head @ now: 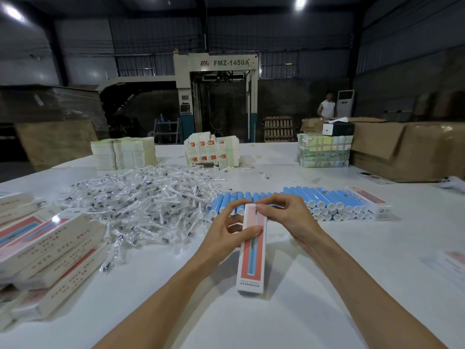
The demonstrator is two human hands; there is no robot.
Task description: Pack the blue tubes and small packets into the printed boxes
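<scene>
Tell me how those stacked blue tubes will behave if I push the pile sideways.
The blue tubes look round and smooth, so they would probably roll on the white table. They lie in two layers, so the upper ones may tumble off. Their straight, uniform shape suggests that they are stiff rather than floppy.

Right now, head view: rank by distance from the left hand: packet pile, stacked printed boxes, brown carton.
1. packet pile: just left of the left hand, which grips the held box.
2. stacked printed boxes: near left table edge.
3. brown carton: far right, at the back.
</scene>
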